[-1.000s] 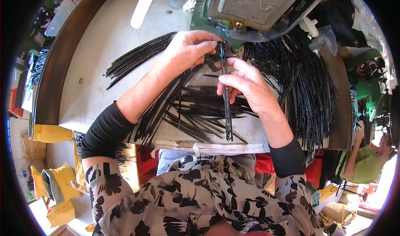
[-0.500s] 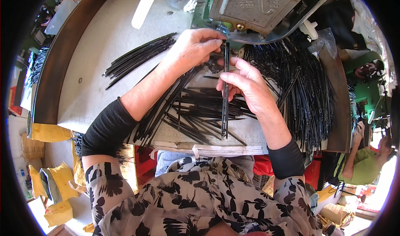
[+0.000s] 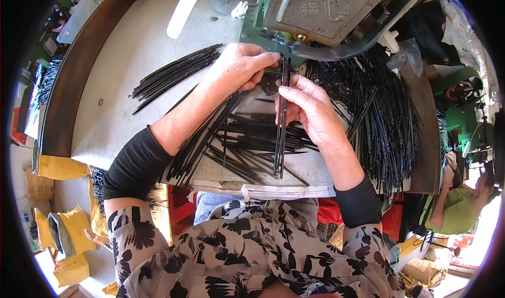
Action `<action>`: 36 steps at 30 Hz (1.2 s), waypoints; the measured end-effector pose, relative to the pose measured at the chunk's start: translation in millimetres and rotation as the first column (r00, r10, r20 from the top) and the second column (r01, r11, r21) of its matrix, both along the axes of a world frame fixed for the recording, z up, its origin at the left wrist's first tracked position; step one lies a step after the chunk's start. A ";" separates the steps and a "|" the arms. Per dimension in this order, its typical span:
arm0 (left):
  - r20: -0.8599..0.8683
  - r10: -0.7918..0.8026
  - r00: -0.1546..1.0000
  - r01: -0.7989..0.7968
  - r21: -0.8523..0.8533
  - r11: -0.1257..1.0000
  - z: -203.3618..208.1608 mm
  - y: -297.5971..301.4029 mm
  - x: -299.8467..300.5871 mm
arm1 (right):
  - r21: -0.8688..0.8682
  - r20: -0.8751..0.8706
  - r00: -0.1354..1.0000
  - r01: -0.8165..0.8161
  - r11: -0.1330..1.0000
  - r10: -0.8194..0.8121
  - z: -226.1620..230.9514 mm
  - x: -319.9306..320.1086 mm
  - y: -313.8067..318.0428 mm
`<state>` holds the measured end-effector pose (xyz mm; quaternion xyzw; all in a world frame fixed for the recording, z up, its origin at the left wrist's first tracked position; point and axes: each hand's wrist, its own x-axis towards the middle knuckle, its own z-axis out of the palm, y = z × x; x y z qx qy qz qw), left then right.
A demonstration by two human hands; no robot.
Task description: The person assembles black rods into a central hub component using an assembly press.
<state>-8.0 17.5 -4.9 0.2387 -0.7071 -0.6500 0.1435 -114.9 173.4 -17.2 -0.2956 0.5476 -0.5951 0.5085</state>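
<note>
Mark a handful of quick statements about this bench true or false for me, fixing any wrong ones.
1. The right hand holds slender black strips. True.
2. Both hands are at the lower ends of those strips. False: the left hand is by their upper ends.
3. A dense black pile lies to the right of the right hand. True.
4. Both elbows are covered in white. False: the left sleeve and right sleeve are black.

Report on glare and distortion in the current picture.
Head view, left: the brown table wall looks bowed near the black rim; head view, lower right: bright light washes out the background beside the co-worker in green; head view, right of centre: glints speckle the dark pile of black strips.
</note>
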 end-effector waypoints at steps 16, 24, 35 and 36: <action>-0.056 -0.130 0.990 0.136 0.127 0.983 -2.6 -0.5 2.6 | -0.045 -0.038 0.996 0.078 0.996 -0.079 -0.7 -5.4 -6.7; -0.111 -0.098 0.989 0.116 0.174 0.978 -4.7 -0.7 1.3 | -0.059 -0.001 0.997 0.081 0.995 -0.081 0.4 -5.3 -9.0; -0.114 -0.116 0.987 0.111 -0.050 0.993 -5.0 6.0 -1.3 | -0.059 -0.030 0.998 0.061 0.996 -0.063 0.4 -3.4 -12.0; -0.115 -0.115 0.987 0.110 -0.050 0.993 -5.0 5.5 -1.4 | -0.059 -0.030 0.998 0.061 0.996 -0.063 1.2 -3.9 -12.5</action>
